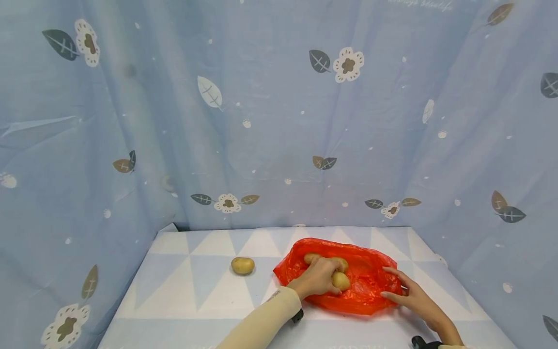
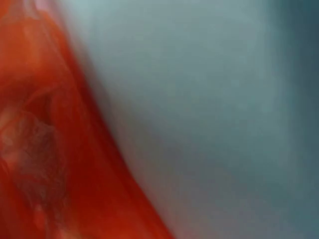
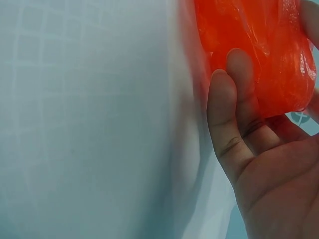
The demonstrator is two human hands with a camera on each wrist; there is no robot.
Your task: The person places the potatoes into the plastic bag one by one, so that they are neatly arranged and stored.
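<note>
A red plastic bag [image 1: 366, 271] lies spread on the table with its mouth facing up. Inside it are several potatoes, among them one potato [image 1: 311, 258] near the back rim and another potato [image 1: 342, 281] at the left hand's thumb. My left hand [image 1: 316, 278] reaches into the bag from the front left, thumb and fingers around that nearer potato. At the bag's right end, my right hand [image 1: 410, 293] holds the edge, thumb in front and fingers behind. The right wrist view shows fingers [image 3: 222, 99] against the red film; the left wrist view shows mainly blurred red film [image 2: 99, 164].
A single potato [image 1: 242, 265] lies on the table to the left of the bag. The table [image 1: 174, 291] has a cloth with a blue and white triangle pattern. Blue patterned curtains [image 1: 270, 121] hang behind it and on both sides.
</note>
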